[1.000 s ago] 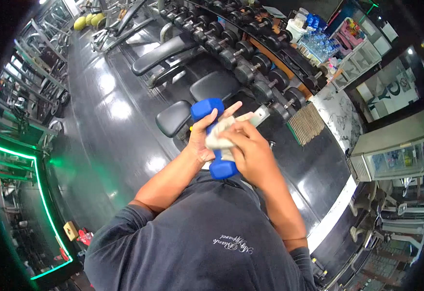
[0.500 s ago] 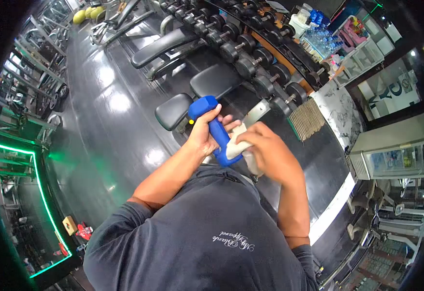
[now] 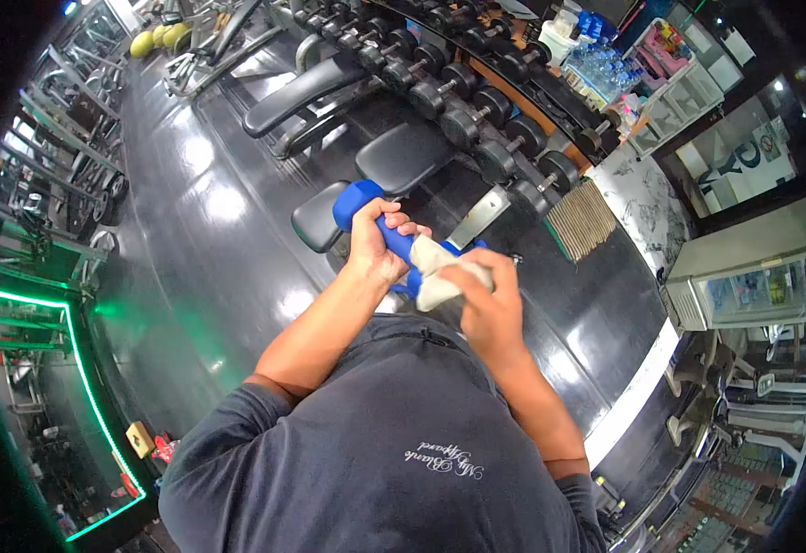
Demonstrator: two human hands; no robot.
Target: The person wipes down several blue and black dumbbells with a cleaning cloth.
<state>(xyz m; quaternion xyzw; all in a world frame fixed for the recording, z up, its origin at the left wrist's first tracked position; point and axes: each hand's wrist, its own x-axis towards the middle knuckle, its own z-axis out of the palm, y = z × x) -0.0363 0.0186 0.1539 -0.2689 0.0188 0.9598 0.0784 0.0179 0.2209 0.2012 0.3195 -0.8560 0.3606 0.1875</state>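
A blue dumbbell [image 3: 359, 205] is held up in front of my torso, tilted, with my left hand [image 3: 375, 244] wrapped round its handle. My right hand [image 3: 490, 300] grips a cream-white cloth [image 3: 435, 281] and presses it against the dumbbell's lower head, which the cloth largely covers. Some blue shows on both sides of the cloth. Under and beyond the dumbbell is a black padded bench [image 3: 403, 152], with its smaller seat pad [image 3: 318, 217] to the left.
A rack of black dumbbells [image 3: 463, 120] runs along the far side. Another bench [image 3: 302, 92] stands before it. A striped mat [image 3: 583, 221] lies right of the bench. A glass-fronted fridge [image 3: 753, 286] is at the right, and a green-lit mirror [image 3: 53, 405] at the left.
The dumbbell and my left hand have shifted slightly left. My right hand has moved a little left and down, and the cloth now spreads over more of the lower head.
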